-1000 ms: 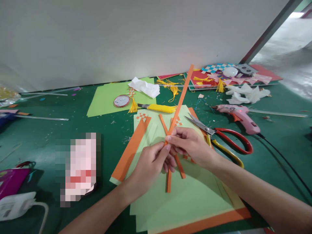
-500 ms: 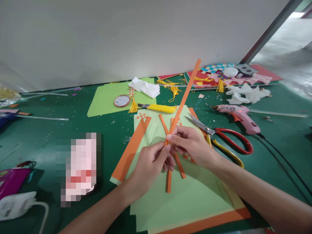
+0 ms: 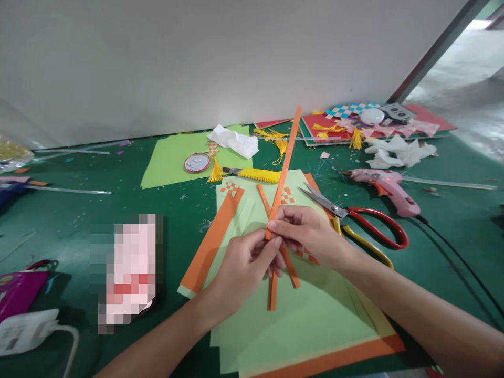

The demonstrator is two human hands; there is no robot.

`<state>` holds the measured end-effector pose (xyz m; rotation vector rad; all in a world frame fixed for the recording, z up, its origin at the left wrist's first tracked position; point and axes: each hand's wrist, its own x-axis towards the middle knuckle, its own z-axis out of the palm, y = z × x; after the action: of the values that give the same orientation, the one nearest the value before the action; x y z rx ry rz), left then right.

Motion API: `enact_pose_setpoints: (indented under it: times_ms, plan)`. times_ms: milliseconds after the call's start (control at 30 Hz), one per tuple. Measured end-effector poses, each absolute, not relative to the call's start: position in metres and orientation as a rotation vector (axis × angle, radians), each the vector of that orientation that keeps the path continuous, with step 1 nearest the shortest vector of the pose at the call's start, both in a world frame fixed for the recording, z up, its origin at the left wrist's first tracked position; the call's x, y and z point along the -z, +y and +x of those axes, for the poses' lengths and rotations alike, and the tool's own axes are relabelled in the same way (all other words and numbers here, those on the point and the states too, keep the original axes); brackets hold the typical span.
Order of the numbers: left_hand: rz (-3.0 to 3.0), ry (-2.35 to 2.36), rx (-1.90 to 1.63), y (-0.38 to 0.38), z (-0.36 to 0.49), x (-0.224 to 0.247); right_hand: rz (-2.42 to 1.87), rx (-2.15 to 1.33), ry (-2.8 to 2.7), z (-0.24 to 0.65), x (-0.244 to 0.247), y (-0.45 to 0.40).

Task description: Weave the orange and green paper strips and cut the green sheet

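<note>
A long orange paper strip (image 3: 290, 152) rises from between both hands, its lower end pinched by the fingers. My right hand (image 3: 305, 228) closes on it from the right, thumb on top. My left hand (image 3: 248, 257) is closed at the strip's lower end, its thumb and fingertips pressed there. Beneath the hands, narrow orange strips (image 3: 273, 294) cross on light green paper sheets (image 3: 299, 325). Small orange-and-white checkered pieces (image 3: 288, 196) lie beside the hands, one partly hidden under the right hand. The wider orange paper (image 3: 212, 241) lies to the left.
Red-and-yellow-handled scissors (image 3: 378, 226) and a pink glue gun (image 3: 394, 189) with a black cord lie at the right. Behind the hands is a yellow cutter (image 3: 260, 175). A blurred pink object (image 3: 132, 268) and a white plug (image 3: 27, 333) are at the left.
The long strip has swung left and stands more upright, with its lower end now visible between the fingertips. Both hands have stayed nearly in place.
</note>
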<state>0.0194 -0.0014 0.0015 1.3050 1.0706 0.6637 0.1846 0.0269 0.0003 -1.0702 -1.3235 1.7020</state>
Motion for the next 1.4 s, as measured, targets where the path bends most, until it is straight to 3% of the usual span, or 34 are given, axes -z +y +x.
enact_pose_setpoints:
  times_ms: [1400]
  plan:
    - [1.333,1.123,-0.766,0.0047,0.0158,-0.0045,-1.039,-1.693,-1.212,0.1819,0.0053,0.0243]
